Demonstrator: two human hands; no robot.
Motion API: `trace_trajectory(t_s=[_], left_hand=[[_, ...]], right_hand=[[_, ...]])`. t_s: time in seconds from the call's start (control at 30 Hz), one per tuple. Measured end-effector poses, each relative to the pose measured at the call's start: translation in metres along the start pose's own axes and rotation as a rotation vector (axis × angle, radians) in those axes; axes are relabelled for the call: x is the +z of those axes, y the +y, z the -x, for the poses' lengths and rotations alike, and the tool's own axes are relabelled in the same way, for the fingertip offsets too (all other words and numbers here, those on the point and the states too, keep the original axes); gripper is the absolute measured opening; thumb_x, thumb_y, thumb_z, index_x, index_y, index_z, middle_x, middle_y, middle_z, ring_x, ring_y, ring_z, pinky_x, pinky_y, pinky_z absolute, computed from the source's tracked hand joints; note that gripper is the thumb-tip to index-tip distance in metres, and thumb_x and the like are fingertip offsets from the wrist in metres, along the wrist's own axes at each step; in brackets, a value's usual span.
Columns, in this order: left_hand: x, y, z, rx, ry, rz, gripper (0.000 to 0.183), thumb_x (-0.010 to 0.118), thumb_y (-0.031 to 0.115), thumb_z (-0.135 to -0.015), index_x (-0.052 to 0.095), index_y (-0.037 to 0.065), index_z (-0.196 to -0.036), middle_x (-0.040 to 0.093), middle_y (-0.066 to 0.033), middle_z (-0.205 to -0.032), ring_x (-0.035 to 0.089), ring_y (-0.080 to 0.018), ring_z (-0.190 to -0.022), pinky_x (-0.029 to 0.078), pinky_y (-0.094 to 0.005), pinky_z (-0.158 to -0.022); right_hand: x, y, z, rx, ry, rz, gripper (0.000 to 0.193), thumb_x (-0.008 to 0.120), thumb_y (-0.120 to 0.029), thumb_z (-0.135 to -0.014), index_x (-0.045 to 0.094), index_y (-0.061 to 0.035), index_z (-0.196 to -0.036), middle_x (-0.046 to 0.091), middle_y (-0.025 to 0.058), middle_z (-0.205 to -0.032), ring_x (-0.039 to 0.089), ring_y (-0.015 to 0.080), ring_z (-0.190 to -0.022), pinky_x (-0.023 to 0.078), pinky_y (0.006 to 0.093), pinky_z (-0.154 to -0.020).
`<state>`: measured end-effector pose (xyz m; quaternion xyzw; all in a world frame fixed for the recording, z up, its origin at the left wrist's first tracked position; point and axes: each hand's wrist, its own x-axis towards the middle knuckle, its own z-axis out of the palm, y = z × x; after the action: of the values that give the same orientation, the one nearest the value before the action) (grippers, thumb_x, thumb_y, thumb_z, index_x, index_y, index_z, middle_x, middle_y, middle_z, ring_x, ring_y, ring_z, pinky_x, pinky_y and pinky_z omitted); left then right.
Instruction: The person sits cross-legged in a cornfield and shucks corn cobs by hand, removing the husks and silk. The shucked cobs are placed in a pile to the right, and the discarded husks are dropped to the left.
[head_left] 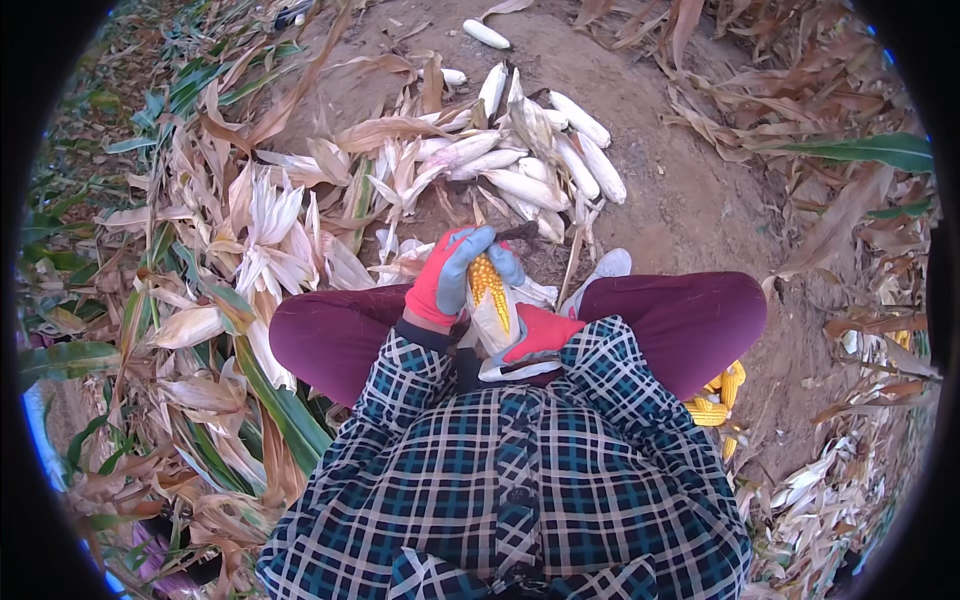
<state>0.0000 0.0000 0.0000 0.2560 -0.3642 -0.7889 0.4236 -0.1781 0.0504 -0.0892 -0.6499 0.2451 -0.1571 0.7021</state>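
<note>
Bare brown soil [690, 215], bordered on its left and right edges by dry leaves, spreads around a person seated with knees apart in a plaid shirt [520, 460] and maroon trousers [680, 335]. Before the shirt, between the knees, an ear of corn [489, 290] is held in two gloved hands. The right hand [540, 332], nearer the body, closes around its husk-covered lower end; the left hand [443, 275], in matching red and grey, wraps the upper end, grey fingers on top. Yellow kernels show between the two grips.

Pale husk [488, 325] still covers the ear's lower part, and the gloves hide both its ends. Beside the right knee lie bare yellow cobs [708, 412], partly hidden by the leg. A pale shoe [612, 265] shows by the right thigh. Loose husks [270, 230] crowd the soil's left edge, a long green leaf [280, 400] among them. Beyond the hands lies a heap of whitish ears [530, 185], with a lone white ear [486, 34] toward the soil's far edge.

The held ear's long axis runs away from the body, its upper end pointing toward the heap and leaning slightly left.
</note>
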Motion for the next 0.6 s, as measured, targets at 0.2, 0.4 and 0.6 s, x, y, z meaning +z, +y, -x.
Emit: trace_trajectory(t_s=[0.2, 0.4, 0.6], left_hand=[[0.006, -0.015, -0.002, 0.030, 0.208, 0.287, 0.038, 0.047, 0.036, -0.101, 0.057, 0.008, -0.077, 0.061, -0.0084, -0.074, 0.059, -0.0273, -0.074, 0.049, -0.0431, -0.075], [0.003, -0.029, -0.001, 0.111, 0.308, 0.347, 0.039, 0.050, 0.039, -0.100, 0.052, 0.011, -0.073, 0.057, -0.0069, -0.069, 0.057, -0.0246, -0.070, 0.048, -0.0399, -0.071], [0.002, -0.017, -0.003, 0.104, 0.479, 0.177, 0.046, 0.049, 0.052, -0.097, 0.050, 0.011, -0.076, 0.056, -0.0069, -0.068, 0.057, -0.0209, -0.066, 0.048, -0.0336, -0.064]], right_hand=[[-0.005, 0.009, 0.005, 0.095, -0.028, -0.004, 0.071, 0.084, -0.023, -0.069, 0.053, -0.0049, -0.131, 0.062, 0.0109, -0.122, 0.058, 0.0227, -0.115, 0.044, 0.0358, -0.100], [-0.008, 0.013, 0.003, 0.170, -0.044, 0.058, 0.073, 0.084, -0.024, -0.069, 0.052, -0.0059, -0.132, 0.061, 0.0093, -0.124, 0.058, 0.0202, -0.114, 0.044, 0.0349, -0.100], [-0.003, 0.019, -0.001, 0.065, 0.066, -0.119, 0.073, 0.085, -0.025, -0.071, 0.051, -0.0071, -0.134, 0.061, 0.0074, -0.125, 0.057, 0.0174, -0.114, 0.043, 0.0337, -0.101]])
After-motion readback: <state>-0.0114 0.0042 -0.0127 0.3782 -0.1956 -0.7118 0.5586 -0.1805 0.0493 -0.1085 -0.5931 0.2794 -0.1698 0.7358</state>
